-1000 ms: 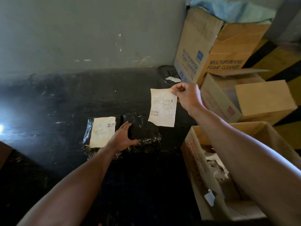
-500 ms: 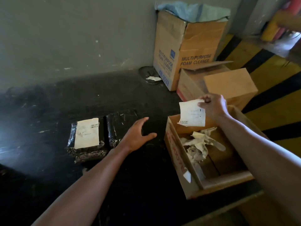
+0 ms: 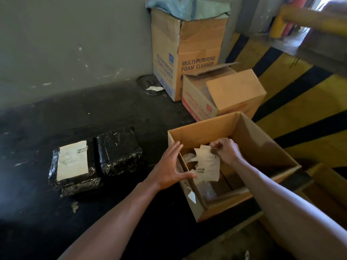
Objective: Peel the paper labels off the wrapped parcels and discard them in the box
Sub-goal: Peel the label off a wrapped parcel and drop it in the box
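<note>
Over the box point(image 3: 262, 147), the right hand point(image 3: 226, 152) pinches the peeled label point(image 3: 207, 166); left hand point(image 3: 170, 166) spread wide, touching it.

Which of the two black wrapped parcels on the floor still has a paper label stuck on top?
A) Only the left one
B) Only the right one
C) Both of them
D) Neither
A: the left parcel carries a pale label on top, while the right parcel beside it shows only bare black wrap.
</note>
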The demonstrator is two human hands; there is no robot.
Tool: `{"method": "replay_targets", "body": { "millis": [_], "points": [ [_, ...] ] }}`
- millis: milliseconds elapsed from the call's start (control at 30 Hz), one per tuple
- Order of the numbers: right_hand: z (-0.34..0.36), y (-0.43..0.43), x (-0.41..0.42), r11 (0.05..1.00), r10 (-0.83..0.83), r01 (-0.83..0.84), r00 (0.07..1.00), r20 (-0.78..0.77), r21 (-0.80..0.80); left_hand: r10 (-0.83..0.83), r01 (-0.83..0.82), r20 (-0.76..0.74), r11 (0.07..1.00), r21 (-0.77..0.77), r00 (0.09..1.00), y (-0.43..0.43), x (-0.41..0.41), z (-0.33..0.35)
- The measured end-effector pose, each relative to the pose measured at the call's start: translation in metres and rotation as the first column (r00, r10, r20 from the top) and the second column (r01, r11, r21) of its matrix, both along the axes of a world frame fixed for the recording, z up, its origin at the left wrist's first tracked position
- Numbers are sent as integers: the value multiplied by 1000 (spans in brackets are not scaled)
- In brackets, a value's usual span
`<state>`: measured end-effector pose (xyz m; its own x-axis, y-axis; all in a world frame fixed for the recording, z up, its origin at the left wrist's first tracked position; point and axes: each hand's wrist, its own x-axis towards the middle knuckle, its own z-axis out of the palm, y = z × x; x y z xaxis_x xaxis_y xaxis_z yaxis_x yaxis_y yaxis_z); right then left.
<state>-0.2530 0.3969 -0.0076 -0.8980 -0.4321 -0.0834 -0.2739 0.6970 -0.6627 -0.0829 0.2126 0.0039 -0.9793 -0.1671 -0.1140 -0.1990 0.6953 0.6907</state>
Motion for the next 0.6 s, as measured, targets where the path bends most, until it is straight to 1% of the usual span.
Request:
{"method": "replay_targets", "body": {
  "millis": [100,200,300,400,500,533,600],
  "points": [
    [-13,-1,4,1000,-4,4,996,87,-1,19,-19,7,1000,-10,1000,3,2,-4],
    [-22,-1,5,999,-40,42,983,181,-7,45,-45,0,998,-36,999,11,3,-8],
    [-26,-1,9,991,-91,113,965,245,-76,53,-54,-6,996,-69,999,14,4,-9],
    [-27,-1,11,992,-83,102,972,221,-77,43,-42,0,994,-104,999,13,4,-7],
    [-23,1,14,996,-67,77,980,188,-46,44,-43,8,994,-97,999,14,5,-6],
    [-20,3,15,997,-55,62,984,168,-34,44,-43,6,994,-96,999,15,5,-6],
    [-16,3,17,1000,-19,18,997,72,14,46,-46,-5,995,-90,999,15,6,-5]
  ]
}}
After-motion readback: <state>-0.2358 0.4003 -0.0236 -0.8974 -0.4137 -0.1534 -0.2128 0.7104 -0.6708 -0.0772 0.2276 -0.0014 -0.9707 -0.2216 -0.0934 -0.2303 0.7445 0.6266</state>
